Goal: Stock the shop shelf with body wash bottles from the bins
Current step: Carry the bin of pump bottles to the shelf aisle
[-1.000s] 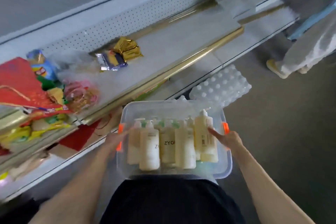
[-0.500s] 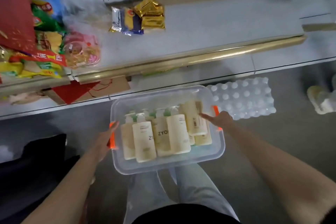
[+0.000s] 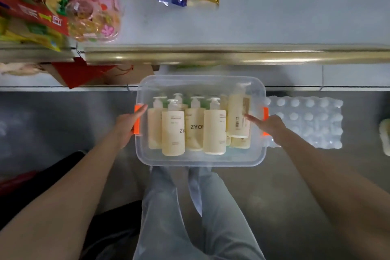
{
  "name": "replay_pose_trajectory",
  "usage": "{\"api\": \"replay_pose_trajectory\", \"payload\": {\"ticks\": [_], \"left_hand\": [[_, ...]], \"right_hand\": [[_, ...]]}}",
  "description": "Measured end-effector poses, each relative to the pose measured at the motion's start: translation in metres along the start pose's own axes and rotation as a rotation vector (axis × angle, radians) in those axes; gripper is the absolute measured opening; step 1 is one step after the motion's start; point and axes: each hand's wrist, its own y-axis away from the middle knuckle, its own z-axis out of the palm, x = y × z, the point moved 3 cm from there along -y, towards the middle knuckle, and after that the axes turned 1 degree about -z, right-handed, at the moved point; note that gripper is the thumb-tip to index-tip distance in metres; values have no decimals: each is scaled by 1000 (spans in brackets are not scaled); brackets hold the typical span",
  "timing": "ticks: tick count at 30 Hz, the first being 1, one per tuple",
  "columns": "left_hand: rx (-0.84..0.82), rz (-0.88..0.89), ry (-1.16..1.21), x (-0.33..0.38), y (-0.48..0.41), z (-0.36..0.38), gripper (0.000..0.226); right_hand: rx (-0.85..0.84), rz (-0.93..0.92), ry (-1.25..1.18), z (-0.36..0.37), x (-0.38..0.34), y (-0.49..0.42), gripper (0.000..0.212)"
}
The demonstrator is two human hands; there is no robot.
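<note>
The left hand (image 3: 126,125) and right hand (image 3: 273,125) each clasp an orange side handle of the clear plastic bin (image 3: 200,162), probably to keep it level so the cream pump bottles of body wash (image 3: 214,131) inside do not tumble. Beyond is the pale grey shop shelf (image 3: 274,17).

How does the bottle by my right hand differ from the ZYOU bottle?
The right bottle shows a barcode label; the ZYOU bottle shows brand lettering. The right bottle rides higher, over another bottle; the ZYOU bottle sits lower among its neighbours. Both are cream pump bottles in the clear bin.
</note>
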Motion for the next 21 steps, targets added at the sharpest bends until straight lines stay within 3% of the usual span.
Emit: {"api": "replay_pose_trajectory", "payload": {"ticks": [4, 7, 9, 13, 17, 21], "left_hand": [[41, -22, -15, -13, -24, -3, 37], [25, -92, -12, -18, -38, -8, 62], [25, -106, -26, -16, -42, -8, 55], [-72, -86, -138, -1, -32, -5, 93], [-19, 76, -311, 21, -9, -3, 71], [-2, 171, -412, 37, 18, -20, 100]], "right_hand": [[-11, -17, -19, 10, -5, -25, 74], [-20, -11, -41, 13, -4, -33, 78], [-31, 2, -24, 13, -6, -32, 79], [-5, 21, 52, 15, -28, -10, 116], [171, -91, 161, 17, -70, 30, 106], [129, -374, 238, 31, -124, 79, 95]]}}
